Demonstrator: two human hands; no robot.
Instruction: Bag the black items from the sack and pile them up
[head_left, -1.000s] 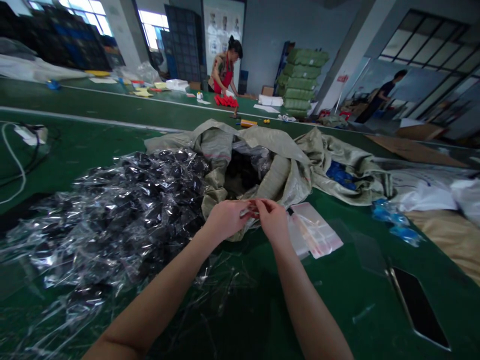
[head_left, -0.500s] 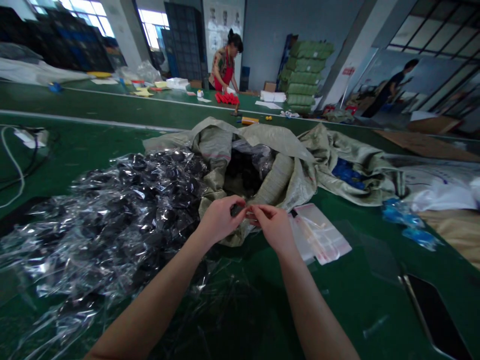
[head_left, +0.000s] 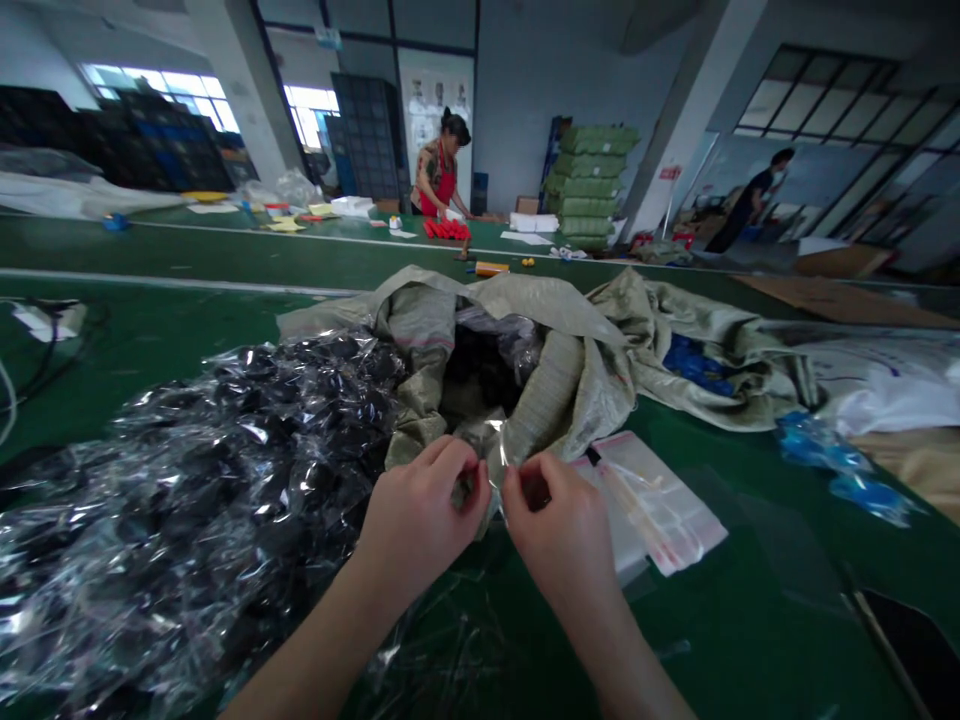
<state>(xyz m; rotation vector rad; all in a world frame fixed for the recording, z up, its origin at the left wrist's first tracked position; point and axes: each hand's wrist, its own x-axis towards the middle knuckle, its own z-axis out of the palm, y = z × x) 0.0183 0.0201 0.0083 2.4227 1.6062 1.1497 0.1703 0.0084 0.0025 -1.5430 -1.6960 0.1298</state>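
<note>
Clear film (head_left: 494, 453) newly in sight, pinched by left hand (head_left: 420, 505) and right hand (head_left: 564, 520); sack (head_left: 553, 385) at twelve o'clock. Film handling seems under way.

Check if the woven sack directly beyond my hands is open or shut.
Open: the woven sack has its edge folded back, dark items showing inside its mouth.

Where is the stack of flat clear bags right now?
In the head view, the flat clear bags lie right of centre on the green table, just beside the right hand.
</note>
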